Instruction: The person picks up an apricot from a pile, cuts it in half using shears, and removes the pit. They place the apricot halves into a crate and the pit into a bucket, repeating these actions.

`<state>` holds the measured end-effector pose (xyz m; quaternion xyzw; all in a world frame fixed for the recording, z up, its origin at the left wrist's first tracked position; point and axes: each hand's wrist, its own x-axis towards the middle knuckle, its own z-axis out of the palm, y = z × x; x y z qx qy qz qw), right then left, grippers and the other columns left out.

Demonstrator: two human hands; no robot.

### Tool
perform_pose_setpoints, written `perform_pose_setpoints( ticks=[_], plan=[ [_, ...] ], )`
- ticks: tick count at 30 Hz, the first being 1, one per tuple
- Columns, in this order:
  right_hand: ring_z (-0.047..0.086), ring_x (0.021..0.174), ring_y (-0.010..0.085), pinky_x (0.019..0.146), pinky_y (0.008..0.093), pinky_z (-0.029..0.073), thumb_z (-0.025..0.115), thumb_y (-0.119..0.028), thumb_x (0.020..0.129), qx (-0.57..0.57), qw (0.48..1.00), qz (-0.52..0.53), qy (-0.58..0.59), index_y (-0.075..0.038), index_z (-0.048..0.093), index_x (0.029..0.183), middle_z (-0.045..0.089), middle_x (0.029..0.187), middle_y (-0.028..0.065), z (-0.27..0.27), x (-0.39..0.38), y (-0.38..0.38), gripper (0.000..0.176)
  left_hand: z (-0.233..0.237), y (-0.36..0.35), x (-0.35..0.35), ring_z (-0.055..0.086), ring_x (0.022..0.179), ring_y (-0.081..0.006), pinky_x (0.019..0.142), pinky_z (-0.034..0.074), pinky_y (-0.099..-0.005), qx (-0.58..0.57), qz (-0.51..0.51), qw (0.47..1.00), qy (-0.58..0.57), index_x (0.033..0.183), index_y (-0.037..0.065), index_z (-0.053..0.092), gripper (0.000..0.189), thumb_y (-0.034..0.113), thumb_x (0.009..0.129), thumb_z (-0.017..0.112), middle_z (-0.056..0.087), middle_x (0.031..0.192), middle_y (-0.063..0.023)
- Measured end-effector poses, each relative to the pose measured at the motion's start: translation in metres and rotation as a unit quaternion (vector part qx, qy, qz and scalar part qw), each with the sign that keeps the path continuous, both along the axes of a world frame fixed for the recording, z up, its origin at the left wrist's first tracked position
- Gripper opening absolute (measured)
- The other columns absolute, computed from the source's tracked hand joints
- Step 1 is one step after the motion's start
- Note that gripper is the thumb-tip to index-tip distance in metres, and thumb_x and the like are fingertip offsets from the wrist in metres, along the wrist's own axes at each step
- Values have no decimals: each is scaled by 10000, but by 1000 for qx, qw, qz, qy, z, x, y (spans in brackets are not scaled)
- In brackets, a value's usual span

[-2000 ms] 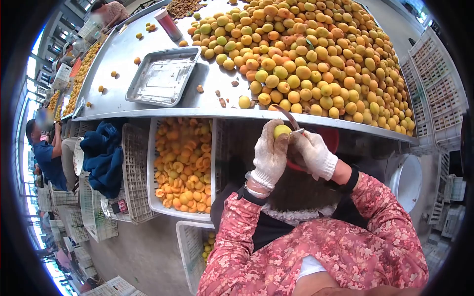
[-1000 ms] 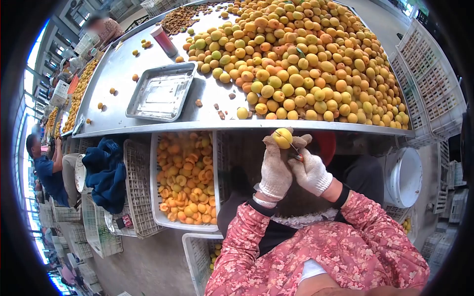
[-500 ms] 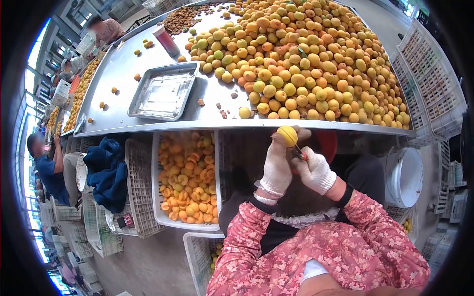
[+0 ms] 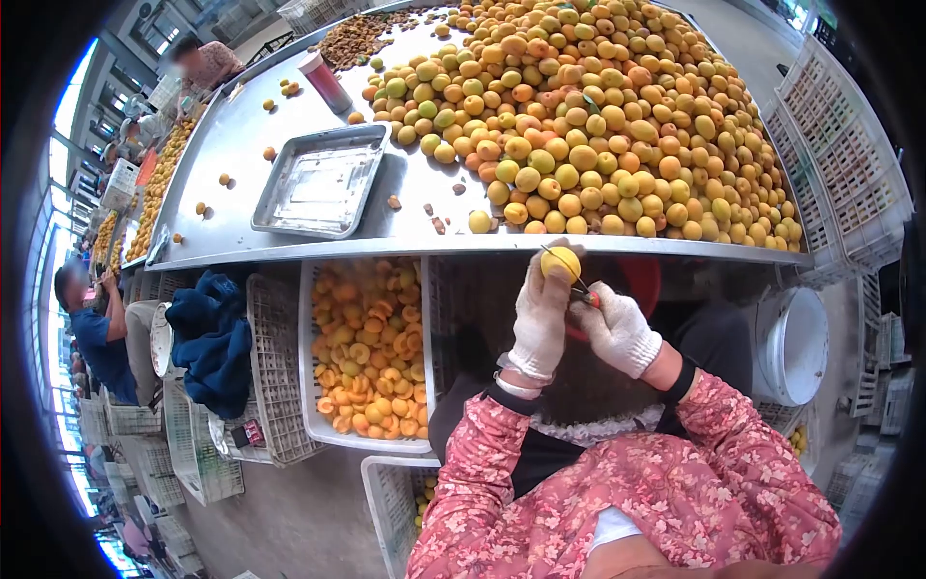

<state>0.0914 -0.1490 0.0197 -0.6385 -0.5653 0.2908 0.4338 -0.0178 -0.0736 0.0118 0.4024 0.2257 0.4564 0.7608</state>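
A yellow apricot point(image 4: 560, 261) is gripped in my left hand point(image 4: 540, 323), which wears a white glove, just below the table's front edge. My right hand point(image 4: 622, 333), gloved as well, is closed around a small knife point(image 4: 590, 297) with a red-orange handle. The thin blade reaches across the apricot, and its tip shows past the fruit's upper left side. Below and behind my hands a red bucket point(image 4: 640, 280) is partly hidden. A white crate of halved apricots point(image 4: 371, 352) stands to the left of my hands.
Whole apricots point(image 4: 598, 135) are heaped on the metal table point(image 4: 222, 246). A metal tray point(image 4: 323, 183), a red cup point(image 4: 324, 82) and pits point(image 4: 357, 39) are on it too. A white bucket point(image 4: 799, 347) stands right; crates point(image 4: 280, 367) stand left. Other people work at far left.
The knife blade now lies across the apricot, its tip showing beyond the fruit; before, it reached only the lower side. My hands have shifted only slightly.
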Motion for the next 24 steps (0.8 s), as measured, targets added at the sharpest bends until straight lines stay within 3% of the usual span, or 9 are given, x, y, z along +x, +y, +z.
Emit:
perform_pose_setpoints(
  ticks=[1, 6, 8, 10, 12, 16, 21, 22, 24],
  plan=[
    [631, 684, 405, 561, 428, 482, 607, -205, 929, -20, 1000, 7, -17, -44, 514, 922, 616, 699, 199, 6, 1, 0, 186, 0, 1, 1, 599, 1024, -214, 956, 460, -355, 117, 72, 985, 104, 1279, -14, 468, 583, 497, 998, 444, 651, 1067, -129],
    [632, 698, 412, 573, 435, 485, 608, -207, 926, -22, 998, 3, -53, -46, 516, 925, 624, 724, 201, -9, -3, -3, 185, -1, -8, -2, 604, 1039, -220, 943, 476, -358, 53, 24, 997, 50, 1269, -18, 474, 601, 512, 986, 464, 639, 1083, -141],
    [623, 700, 423, 573, 439, 486, 613, -207, 922, 82, 996, -35, -26, -47, 515, 924, 617, 722, 202, -31, -5, 0, 188, -4, -15, 2, 603, 1049, -227, 952, 470, -361, -153, -69, 982, -84, 1232, -22, 507, 651, 571, 977, 424, 640, 1081, -134],
    [621, 699, 423, 566, 438, 484, 617, -208, 919, 85, 995, -37, -29, -42, 509, 916, 609, 708, 204, -25, -4, -3, 199, -1, -12, 1, 602, 1048, -221, 957, 465, -349, -173, -68, 979, -85, 1207, -21, 530, 691, 611, 972, 380, 647, 1094, -136],
    [625, 699, 420, 562, 433, 482, 618, -206, 920, 7, 1000, -5, -29, -34, 501, 909, 613, 714, 207, -16, 1, -4, 208, -8, -5, -1, 602, 1050, -218, 959, 463, -354, -17, -62, 998, 0, 1220, -18, 524, 635, 562, 983, 417, 650, 1102, -131],
    [626, 698, 420, 558, 432, 478, 623, -210, 917, -41, 999, -1, -4, -30, 495, 899, 611, 710, 208, -6, 4, -3, 221, -6, -6, 5, 604, 1046, -218, 955, 465, -359, 54, 45, 996, 60, 1231, -16, 521, 573, 502, 995, 451, 653, 1086, -140],
    [631, 668, 403, 555, 413, 488, 611, -206, 928, 64, 995, -11, -75, -22, 524, 935, 614, 704, 206, -31, 5, 0, 204, -11, -9, 5, 609, 1040, -232, 950, 467, -356, -146, -52, 985, -71, 1181, -16, 543, 592, 534, 984, 446, 651, 1063, -168],
    [631, 668, 403, 555, 413, 488, 611, -206, 928, 64, 995, -11, -77, -22, 524, 935, 614, 704, 206, -33, 8, -1, 204, -11, -10, 7, 610, 1039, -240, 948, 469, -359, -247, -72, 957, -136, 1164, -15, 553, 626, 568, 975, 430, 652, 1061, -164],
    [642, 684, 397, 571, 406, 500, 607, -208, 931, 4, 998, -3, -63, -14, 541, 977, 632, 739, 212, -32, 10, -4, 211, -10, -8, 8, 611, 1039, -245, 943, 469, -359, -255, -58, 958, -120, 1137, -1, 574, 668, 619, 960, 398, 657, 1066, -154]
  ],
)
